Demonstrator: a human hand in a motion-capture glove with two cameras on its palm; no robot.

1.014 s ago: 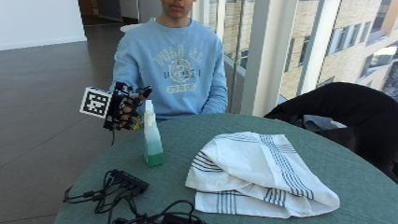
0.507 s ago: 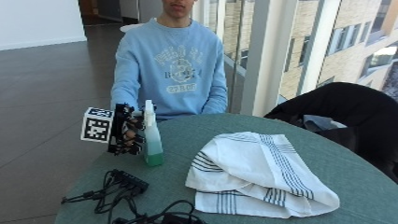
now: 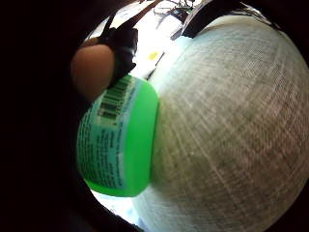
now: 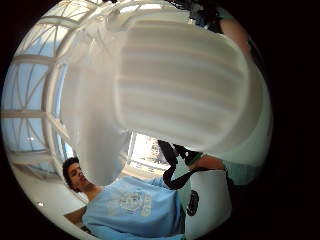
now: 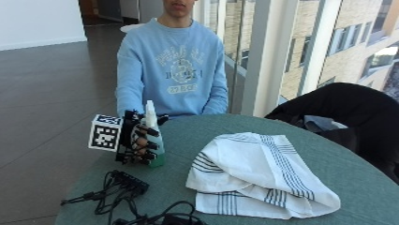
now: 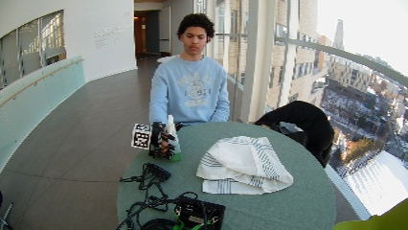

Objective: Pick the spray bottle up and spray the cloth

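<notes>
Looking across the desk, I saw my hand wrapped around the spray bottle, fingers curled on its body. The bottle stood upright near the desk's edge, its green base seemingly touching the surface. The striped cloth lay folded, well apart beside it.

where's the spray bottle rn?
Outside view: spray bottle stands on the table, gripped by the right hand, beside the cloth.

Spray bottle upright on table, apparently within hand; cloth beside it, apart.
</notes>
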